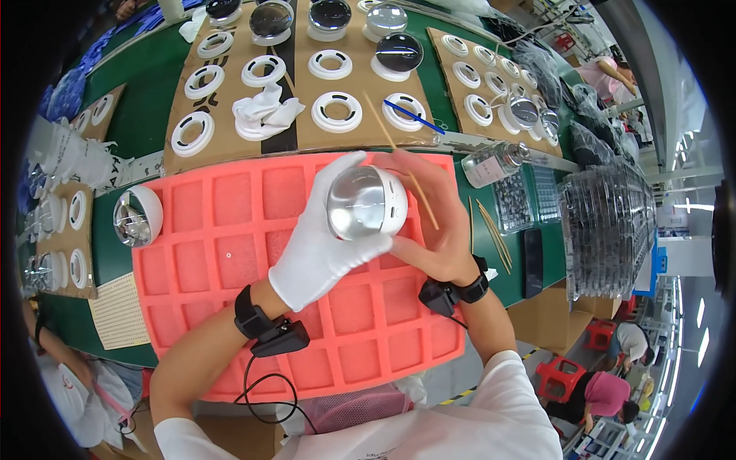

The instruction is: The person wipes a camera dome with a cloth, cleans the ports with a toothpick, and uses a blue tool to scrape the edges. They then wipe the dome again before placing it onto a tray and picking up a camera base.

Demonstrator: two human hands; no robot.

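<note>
My left hand (310, 249), in a white glove, wraps round a ball-shaped housing (356, 202) with a shiny silver dome and a white slotted base. It is held tilted above the pink foam tray, its base turned to the right. My bare right hand (443, 218) curls by the white base, the thumb near its lower edge. A thin wooden stick (395, 146) runs through the fingers of this hand and sticks out up and to the left. Part of the right fingers is hidden behind the housing.
Beneath my hands lies the pink compartment tray (230, 257). A similar dome (138, 216) rests at its left edge. Cardboard with white rings (336, 112) and dark domes (399, 52) stands beyond. Right: a jar (494, 165), wooden sticks (494, 234), stacked clear trays (609, 230).
</note>
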